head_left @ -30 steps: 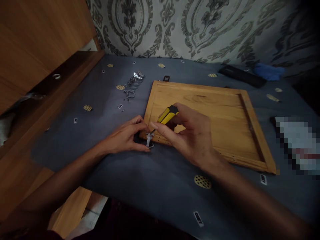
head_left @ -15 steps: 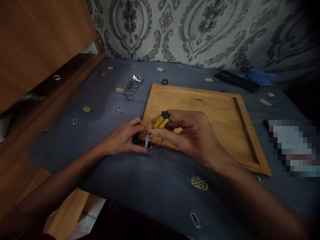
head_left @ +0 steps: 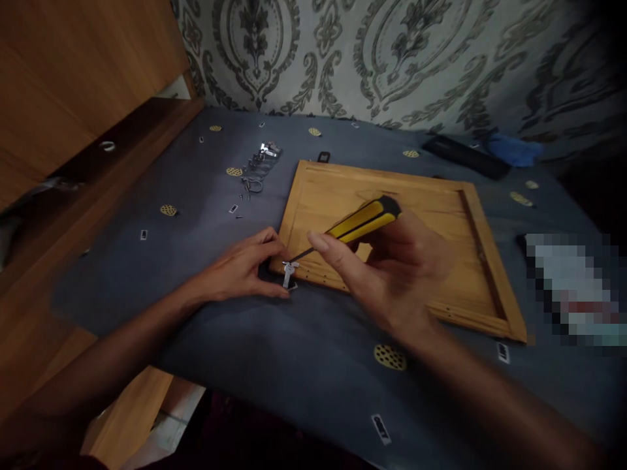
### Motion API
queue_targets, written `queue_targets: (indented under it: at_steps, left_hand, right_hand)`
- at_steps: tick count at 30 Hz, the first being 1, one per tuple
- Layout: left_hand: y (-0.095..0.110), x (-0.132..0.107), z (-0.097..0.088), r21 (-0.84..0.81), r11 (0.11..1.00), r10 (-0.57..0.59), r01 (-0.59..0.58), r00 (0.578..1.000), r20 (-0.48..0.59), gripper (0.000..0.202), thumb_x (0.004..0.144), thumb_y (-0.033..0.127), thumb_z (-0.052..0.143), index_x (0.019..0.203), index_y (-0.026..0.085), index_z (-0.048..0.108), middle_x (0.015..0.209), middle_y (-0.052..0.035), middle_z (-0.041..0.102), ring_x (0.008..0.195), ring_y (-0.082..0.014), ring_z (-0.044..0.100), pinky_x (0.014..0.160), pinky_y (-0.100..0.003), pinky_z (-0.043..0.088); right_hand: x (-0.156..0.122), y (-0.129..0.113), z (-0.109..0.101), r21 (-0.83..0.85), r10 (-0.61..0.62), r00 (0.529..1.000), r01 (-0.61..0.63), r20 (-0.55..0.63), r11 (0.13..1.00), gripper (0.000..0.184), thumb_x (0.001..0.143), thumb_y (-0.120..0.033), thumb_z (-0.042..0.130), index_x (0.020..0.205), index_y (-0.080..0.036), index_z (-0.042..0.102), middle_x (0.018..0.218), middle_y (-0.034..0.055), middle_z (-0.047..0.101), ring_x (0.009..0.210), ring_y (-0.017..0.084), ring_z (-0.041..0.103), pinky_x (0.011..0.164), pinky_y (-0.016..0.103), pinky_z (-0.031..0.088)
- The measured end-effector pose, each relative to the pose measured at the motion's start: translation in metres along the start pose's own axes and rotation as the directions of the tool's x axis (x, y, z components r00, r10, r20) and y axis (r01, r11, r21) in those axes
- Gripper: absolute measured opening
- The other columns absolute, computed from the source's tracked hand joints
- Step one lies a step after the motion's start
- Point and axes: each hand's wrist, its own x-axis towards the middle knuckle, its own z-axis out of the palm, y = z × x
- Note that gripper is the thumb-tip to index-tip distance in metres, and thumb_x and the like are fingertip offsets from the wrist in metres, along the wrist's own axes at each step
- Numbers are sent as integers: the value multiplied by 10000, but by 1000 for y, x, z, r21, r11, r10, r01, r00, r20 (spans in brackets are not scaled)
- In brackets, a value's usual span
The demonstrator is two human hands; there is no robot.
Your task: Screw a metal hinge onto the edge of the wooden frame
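A wooden framed panel (head_left: 441, 215) lies flat on a grey-blue cloth (head_left: 196, 196). At its near left corner my left hand (head_left: 245, 269) is closed, pinching a small metal bracket (head_left: 289, 273) against the panel's edge. Beside it my right hand (head_left: 392, 267) grips a yellow-and-black screwdriver (head_left: 365, 219). The thin shaft slants down to the left, and its tip rests at the bracket.
A heap of metal hardware and loose screws (head_left: 257, 170) lies on the cloth beyond my left hand. A dark flat object (head_left: 465, 156) and a blue cloth (head_left: 514, 149) sit at the back right. Wooden furniture (head_left: 73, 85) rises on the left, patterned wallpaper behind.
The screwdriver's handle has swung up and to the right, from tucked in my right fist to stretched out over the panel. My left hand has stayed at the bracket.
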Motion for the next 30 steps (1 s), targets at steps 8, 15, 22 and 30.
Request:
queue_targets:
  at_steps: [8,15,22,30]
  left_hand:
    - [1,1,-1,23,1000,2,-2,1000,9,463,808,517,830,1129,221,679,1079,-34,542,997,-222,570,845,-335,498]
    - [-1,1,-1,25,1000,16,-16,1000,3,509,814,563,819,1171,233,671,1094,-38,548,1011,-222,571,844,-330,496]
    - [2,1,-1,21,1000,5,-5,1000,8,476,811,539,827,1131,219,679,1065,-34,531,985,-220,567,830,-334,489]
    - [-3,1,1,12,999,33,-33,999,-12,448,807,558,822,1066,223,673,1138,-50,569,1059,-249,571,909,-380,511]
  right_hand:
    - [2,7,3,-31,-27,994,31,102,999,461,880,-448,807,658,-253,452,583,-35,534,506,131,476,485,304,376]
    - [-1,13,7,-38,-42,995,46,87,998,473,910,-504,756,651,-256,448,566,-38,535,500,130,483,475,296,387]
    - [-2,15,10,-17,-51,994,53,98,998,459,914,-445,760,655,-251,434,603,-33,538,531,132,496,497,292,407]
    - [15,5,-4,303,124,859,-306,496,902,298,870,-504,803,912,-237,676,802,-16,686,627,142,649,522,273,546]
